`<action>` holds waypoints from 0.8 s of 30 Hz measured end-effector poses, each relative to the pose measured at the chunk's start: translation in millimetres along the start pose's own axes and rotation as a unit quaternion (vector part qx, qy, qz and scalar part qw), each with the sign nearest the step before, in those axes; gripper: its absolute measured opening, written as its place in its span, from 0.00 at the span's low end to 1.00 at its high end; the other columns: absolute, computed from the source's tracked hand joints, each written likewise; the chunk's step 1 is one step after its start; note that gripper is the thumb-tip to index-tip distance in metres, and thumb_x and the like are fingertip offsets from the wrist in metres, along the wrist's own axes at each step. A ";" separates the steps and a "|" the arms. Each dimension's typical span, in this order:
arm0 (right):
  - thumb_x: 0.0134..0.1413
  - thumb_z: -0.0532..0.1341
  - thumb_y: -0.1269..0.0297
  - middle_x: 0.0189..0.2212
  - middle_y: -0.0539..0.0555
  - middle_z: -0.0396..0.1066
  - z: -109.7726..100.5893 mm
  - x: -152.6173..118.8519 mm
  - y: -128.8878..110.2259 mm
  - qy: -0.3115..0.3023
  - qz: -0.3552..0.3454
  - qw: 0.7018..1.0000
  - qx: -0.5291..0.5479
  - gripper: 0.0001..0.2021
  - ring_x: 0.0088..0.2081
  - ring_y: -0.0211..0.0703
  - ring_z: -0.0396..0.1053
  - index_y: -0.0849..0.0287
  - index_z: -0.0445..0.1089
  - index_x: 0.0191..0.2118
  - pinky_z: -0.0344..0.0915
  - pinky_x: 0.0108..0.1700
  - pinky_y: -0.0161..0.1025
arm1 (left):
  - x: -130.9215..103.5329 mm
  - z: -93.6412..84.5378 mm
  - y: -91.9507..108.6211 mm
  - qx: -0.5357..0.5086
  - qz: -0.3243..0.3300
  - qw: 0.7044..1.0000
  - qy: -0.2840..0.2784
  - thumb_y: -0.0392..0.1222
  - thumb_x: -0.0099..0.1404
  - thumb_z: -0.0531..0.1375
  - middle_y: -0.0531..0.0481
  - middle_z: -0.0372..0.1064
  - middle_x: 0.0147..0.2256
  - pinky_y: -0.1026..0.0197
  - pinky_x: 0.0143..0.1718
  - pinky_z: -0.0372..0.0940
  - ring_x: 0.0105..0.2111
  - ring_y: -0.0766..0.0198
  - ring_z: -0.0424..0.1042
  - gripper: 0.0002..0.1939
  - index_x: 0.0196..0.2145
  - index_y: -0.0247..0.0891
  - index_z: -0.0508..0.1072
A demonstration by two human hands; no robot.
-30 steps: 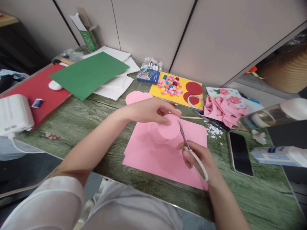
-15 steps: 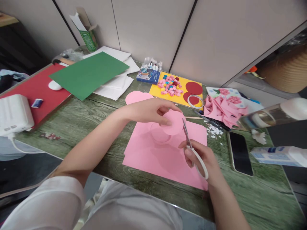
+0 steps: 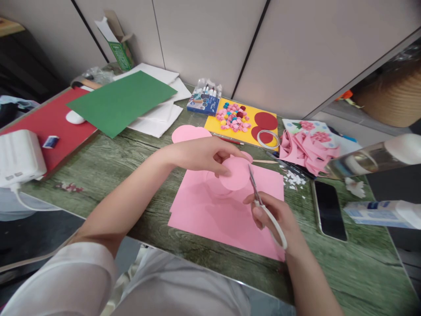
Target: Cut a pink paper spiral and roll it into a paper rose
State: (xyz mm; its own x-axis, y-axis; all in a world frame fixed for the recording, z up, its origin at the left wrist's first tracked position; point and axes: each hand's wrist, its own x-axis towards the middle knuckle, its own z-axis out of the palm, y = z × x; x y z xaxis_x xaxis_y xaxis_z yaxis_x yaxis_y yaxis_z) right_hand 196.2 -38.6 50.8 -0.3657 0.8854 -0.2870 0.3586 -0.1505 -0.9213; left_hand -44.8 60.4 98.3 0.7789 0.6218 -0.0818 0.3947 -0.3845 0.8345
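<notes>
Between the thumb and fingers of my left hand is a pink paper circle, held up over the pink sheets. My right hand is closed on white-handled scissors, whose blades meet the circle's right edge. A small curl of pink paper sticks out behind the circle, near my left fingertips. Under the circle, a clear round object rests on the sheets, partly covered. More pink circles lie beyond my left wrist.
Pink paper scraps, a tape roll and a yellow sheet with pompoms and red circles lie at the back. A phone is on the right. Green paper and a white power bank are leftward.
The pink circle has turned and dropped slightly in my left hand. A curl of pink paper now shows behind it. The scissors have shifted only a little.
</notes>
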 end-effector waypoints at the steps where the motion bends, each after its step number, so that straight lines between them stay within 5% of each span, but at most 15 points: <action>1: 0.53 0.57 0.51 0.19 0.45 0.54 0.1 0.2 -0.1 0.000 0.002 1.000 -0.003 0.16 0.20 0.33 0.54 0.60 0.64 0.38 0.52 0.21 0.33 | -0.1 0.0 0.0 0.003 -0.001 1.000 -0.005 0.39 0.56 0.57 0.52 0.69 0.37 0.67 0.28 0.54 0.29 0.70 0.62 0.23 0.51 0.44 0.67; 10: 0.53 0.57 0.51 0.18 0.44 0.53 0.3 0.8 0.3 -0.009 0.006 1.000 0.001 0.16 0.20 0.33 0.54 0.60 0.64 0.38 0.52 0.22 0.32 | -1.2 -1.8 3.8 0.021 -0.011 1.000 -0.020 0.38 0.56 0.56 0.51 0.69 0.41 0.67 0.29 0.53 0.29 0.71 0.60 0.23 0.52 0.44 0.67; 24: 0.52 0.58 0.50 0.18 0.44 0.55 0.8 1.6 0.0 -0.003 0.016 1.000 0.000 0.16 0.19 0.33 0.55 0.60 0.65 0.37 0.56 0.21 0.32 | -2.2 -4.1 3.0 0.023 0.012 1.000 0.000 0.37 0.57 0.55 0.52 0.66 0.35 0.66 0.27 0.52 0.29 0.70 0.62 0.22 0.50 0.44 0.68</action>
State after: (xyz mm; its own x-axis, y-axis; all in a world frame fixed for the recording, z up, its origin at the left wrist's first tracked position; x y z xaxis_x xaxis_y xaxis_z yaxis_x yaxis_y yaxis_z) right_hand 194.9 -37.6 50.1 -0.3600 0.8772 -0.3177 0.3707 -0.1780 -0.9115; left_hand -47.3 60.6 103.2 0.7879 0.6127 -0.0616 0.3978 -0.4299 0.8105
